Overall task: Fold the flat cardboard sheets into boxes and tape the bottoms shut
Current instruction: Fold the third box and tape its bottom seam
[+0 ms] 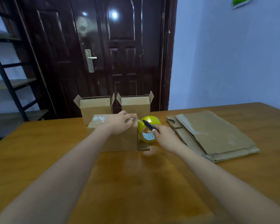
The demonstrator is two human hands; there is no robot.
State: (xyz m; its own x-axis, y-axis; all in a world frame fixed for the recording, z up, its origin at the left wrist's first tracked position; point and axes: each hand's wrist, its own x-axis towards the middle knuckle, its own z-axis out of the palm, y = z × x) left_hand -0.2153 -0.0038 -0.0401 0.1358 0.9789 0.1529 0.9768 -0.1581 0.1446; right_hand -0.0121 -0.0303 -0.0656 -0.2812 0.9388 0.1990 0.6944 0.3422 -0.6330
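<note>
A cardboard box (pixel 120 143) stands bottom-up in the middle of the wooden table (pixel 136 183), with clear tape (pixel 99 118) running along its top seam. My left hand (pixel 120 123) presses flat on the right end of that seam. Just past the box's right edge hangs a yellow tape roll (pixel 148 125), its strip still joined to the box. My right hand (pixel 164 136) holds the roll together with a dark blue cutter (pixel 149 125), whose tip points at the strip.
Two folded boxes (pixel 95 109) (pixel 135 105) with open top flaps stand behind, near the table's far edge. A stack of flat cardboard sheets (pixel 217 135) lies to the right. A dark door and a metal shelf rack (pixel 11 88) are beyond the table.
</note>
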